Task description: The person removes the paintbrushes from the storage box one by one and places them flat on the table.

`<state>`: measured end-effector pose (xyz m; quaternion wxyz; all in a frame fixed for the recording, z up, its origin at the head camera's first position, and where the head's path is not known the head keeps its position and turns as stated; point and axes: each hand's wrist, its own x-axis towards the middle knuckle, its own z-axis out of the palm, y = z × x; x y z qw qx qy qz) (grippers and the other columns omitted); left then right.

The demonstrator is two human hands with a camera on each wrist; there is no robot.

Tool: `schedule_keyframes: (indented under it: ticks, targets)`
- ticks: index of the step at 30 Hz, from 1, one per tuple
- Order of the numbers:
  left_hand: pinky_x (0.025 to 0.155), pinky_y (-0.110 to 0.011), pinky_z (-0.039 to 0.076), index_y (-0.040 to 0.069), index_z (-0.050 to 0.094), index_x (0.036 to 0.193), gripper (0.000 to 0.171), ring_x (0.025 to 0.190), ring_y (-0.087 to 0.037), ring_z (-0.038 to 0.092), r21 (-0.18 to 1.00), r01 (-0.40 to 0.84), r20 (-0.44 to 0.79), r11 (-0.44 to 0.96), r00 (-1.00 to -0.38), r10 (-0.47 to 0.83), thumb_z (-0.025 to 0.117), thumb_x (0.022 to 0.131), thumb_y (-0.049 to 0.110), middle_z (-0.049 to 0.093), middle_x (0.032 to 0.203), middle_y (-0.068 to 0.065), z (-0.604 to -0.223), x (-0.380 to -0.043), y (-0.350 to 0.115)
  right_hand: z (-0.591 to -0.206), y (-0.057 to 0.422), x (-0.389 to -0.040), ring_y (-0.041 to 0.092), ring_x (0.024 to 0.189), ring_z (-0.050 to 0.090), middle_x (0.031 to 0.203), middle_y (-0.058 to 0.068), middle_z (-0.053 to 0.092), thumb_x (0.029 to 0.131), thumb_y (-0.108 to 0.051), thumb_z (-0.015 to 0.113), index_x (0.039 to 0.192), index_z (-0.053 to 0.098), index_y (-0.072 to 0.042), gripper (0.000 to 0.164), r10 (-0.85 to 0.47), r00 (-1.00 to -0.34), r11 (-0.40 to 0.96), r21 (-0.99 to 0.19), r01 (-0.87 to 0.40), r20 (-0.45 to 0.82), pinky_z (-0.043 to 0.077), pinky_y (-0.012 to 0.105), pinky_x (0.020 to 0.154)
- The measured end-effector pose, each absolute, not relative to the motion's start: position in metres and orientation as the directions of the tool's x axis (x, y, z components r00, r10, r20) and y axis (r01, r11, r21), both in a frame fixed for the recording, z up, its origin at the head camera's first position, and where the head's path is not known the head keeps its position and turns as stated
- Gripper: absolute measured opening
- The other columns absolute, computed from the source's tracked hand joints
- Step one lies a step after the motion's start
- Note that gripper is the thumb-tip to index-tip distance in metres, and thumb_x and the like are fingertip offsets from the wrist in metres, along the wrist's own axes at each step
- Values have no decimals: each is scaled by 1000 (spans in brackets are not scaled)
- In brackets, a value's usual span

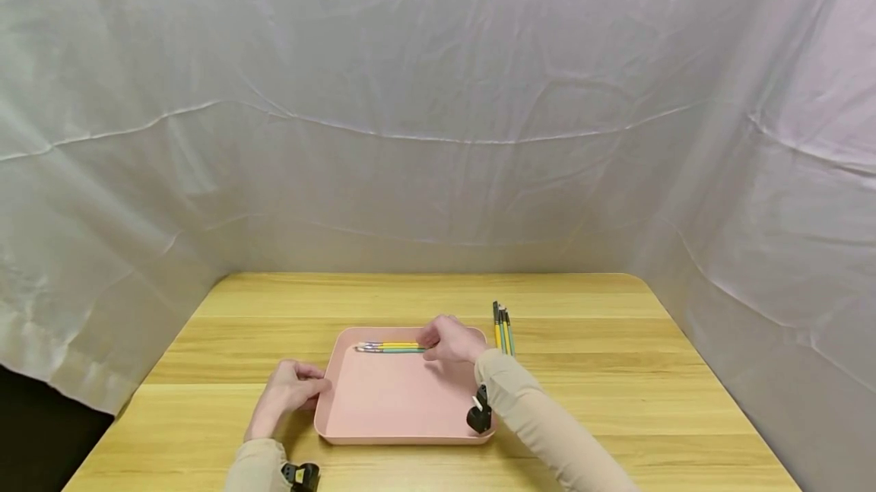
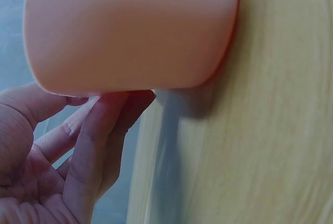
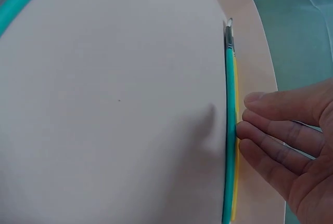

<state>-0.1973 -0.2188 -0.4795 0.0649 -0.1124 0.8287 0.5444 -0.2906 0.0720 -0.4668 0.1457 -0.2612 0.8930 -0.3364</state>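
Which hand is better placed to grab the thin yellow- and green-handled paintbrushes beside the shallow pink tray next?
Probably the right hand. It is nearer those paintbrushes, which lie past the right edge of the tray, while the left hand touches the opposite edge.

Soft, even light fills the head view, with a pale sheen on the curtain [image 1: 438, 58] and faint shadow on the bench [image 1: 616, 401] beside the left hand [image 1: 284, 393]; the lower left corner sinks to black. Both wrist views look dimmer and cooler. In the left one, the wood grain is blurred and a grey shadow falls beside the tray [image 2: 135, 37]. In the right, a soft-edged shadow lies near the right hand [image 3: 294, 148]; the tray's rim bows
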Motion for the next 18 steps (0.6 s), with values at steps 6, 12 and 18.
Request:
schedule_keyframes:
  ticks: [6,12,18]
  targets:
    - [64,-33,64,-16,69,98,23,71,-19,71,890,-254,-228,379,-967,-114,72,80,-3,73,78,-9,-480,-197,-219,-469,69,-286,27,98,71,106,15,76,82,7,73,111,73,4,29,-540,-841,637,-673,-377,-40,60,35,89]
    - [63,-33,64,-15,69,98,22,70,-19,71,890,-250,-223,381,-968,-116,72,80,-3,73,77,-9,-480,-197,-219,-474,66,-286,20,89,70,98,11,76,78,11,72,104,76,1,28,-540,-841,666,-611,-429,2,60,29,81]
    - [64,-33,64,-15,69,98,22,70,-19,71,891,-252,-226,379,-968,-112,72,80,-3,72,77,-8,-481,-198,-219,-479,65,-287,12,79,63,86,5,74,74,15,66,91,76,-5,28,-529,-848,713,-531,-458,21,54,22,72]
